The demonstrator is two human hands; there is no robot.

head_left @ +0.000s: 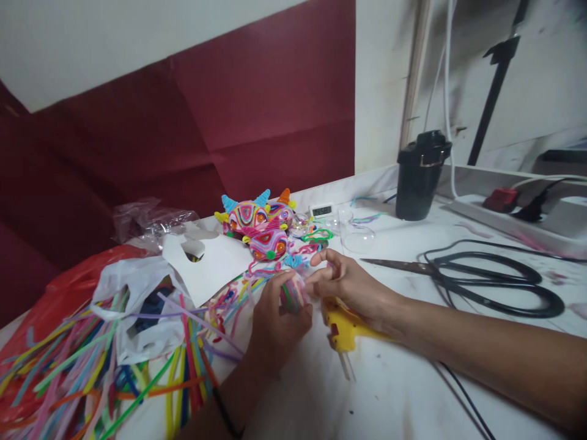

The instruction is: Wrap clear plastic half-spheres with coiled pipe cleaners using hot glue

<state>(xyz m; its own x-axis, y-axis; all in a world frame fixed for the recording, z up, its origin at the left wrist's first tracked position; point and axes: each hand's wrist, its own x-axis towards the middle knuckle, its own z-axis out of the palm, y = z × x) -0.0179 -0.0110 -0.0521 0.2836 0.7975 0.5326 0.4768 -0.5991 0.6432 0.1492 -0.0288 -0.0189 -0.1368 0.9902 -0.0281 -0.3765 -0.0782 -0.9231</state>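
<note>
My left hand (282,327) is closed around a small rounded piece (293,293) striped in pink, green and other colours, which looks wrapped in fuzzy pipe cleaner. Just right of it is my right hand (342,278), its fingers apart and slightly bent, with the tips close to the piece; whether they touch it is unclear. Beneath my right wrist lies a yellow glue gun (343,327), nozzle toward me. Beyond my hands sit finished-looking colourful animal heads (268,243) of coiled pipe cleaner, with horns and orange eyes.
Loose pipe cleaners (68,366) spread from a white plastic bag (137,275) at left, near a cut white sheet (211,263). Large black scissors (486,281) lie at right. Behind stand a black cup (420,177), a small digital clock (321,211) and a power strip (518,220).
</note>
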